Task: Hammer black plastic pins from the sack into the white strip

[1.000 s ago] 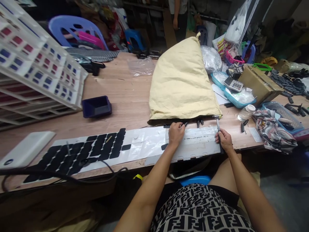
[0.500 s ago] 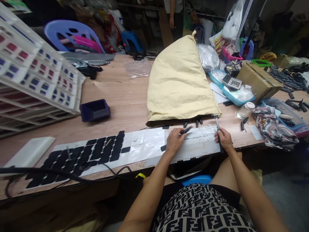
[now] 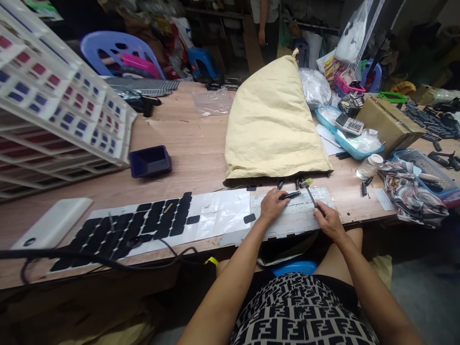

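My left hand [image 3: 273, 206] is closed on a slim black piece [image 3: 292, 195], whose kind I cannot make out. The piece points right, low over a pale board [image 3: 294, 218] at the table's front edge. In my right hand [image 3: 329, 221] is a small hammer [image 3: 311, 195] with a metal shaft. Its yellowish head is raised near the tip of the black piece, apart from it as far as I can see. Small black parts [image 3: 297, 183] lie just beyond, along the bottom edge of a large cream sack [image 3: 273, 120].
Left of the board is a white sheet with black pads [image 3: 176, 215]. A dark purple tray [image 3: 151, 162] and a white crate [image 3: 89, 120] stand farther left. On the right are a jar [image 3: 369, 166], a crumpled cloth [image 3: 413, 191] and blue baskets [image 3: 424, 167]. A person [image 3: 265, 21] stands behind the table.
My right hand has moved the hammer left, from the sack's lower right corner to near the black piece. The whole view has shifted slightly. My left hand keeps its hold.
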The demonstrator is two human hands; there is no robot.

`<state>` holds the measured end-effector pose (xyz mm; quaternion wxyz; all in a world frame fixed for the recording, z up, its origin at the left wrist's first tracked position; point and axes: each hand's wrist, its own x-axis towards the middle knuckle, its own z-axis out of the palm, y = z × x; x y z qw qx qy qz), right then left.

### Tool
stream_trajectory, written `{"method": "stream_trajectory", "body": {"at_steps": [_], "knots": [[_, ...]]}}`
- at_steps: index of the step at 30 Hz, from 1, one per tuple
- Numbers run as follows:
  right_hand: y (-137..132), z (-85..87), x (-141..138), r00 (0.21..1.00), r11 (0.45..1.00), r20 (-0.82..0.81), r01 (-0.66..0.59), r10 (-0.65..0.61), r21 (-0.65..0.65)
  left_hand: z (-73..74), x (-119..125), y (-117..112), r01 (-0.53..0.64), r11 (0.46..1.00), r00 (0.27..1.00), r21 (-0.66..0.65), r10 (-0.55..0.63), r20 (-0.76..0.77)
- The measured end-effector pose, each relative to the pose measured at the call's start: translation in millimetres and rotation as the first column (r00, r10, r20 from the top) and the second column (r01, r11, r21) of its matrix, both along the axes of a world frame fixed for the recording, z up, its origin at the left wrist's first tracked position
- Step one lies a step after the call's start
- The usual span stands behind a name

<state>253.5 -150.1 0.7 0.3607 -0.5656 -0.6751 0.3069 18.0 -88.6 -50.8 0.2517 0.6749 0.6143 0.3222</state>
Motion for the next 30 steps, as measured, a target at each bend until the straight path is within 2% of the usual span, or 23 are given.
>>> {"method": "stream_trajectory", "body": {"at_steps": [3,9,16,19,22,27,30], "knots": [[-5.5,2.3,-11.4,0.994,0.994,0.070,-0.086,0.081,0.061,1.3,0.8,0.0,0.000,1.000,1.000,-0.014,0.000,0.015],[-4.7,-5.1,-16.7,0.981,0.991,0.159,-0.124,0.113,0.057,0.8,1.2,0.7,-0.001,1.000,1.000,-0.006,0.001,0.005],[-6.7,-1.1,-25.9,0.978,0.983,0.139,-0.169,0.157,0.077,4.1,1.9,0.2,-0.010,1.000,1.000,-0.018,0.011,0.022],[-6.1,-4.7,-27.6,0.970,0.979,0.146,-0.201,0.193,0.040,4.7,1.9,-0.3,-0.011,1.000,1.000,-0.014,0.011,0.016],[1.0,-8.3,-17.1,0.986,0.991,0.108,-0.128,0.125,0.023,3.2,2.0,-0.4,-0.008,1.000,1.000,-0.008,0.008,0.010],[23.7,-12.6,20.2,0.989,0.990,0.044,0.139,-0.140,0.026,3.3,1.4,3.7,-0.015,1.000,1.000,-0.016,0.015,0.001],[32.7,-14.4,34.8,0.977,0.979,-0.070,0.202,-0.202,-0.017,10.5,-0.8,-3.0,0.018,0.999,0.996,0.028,-0.021,0.090]]}}
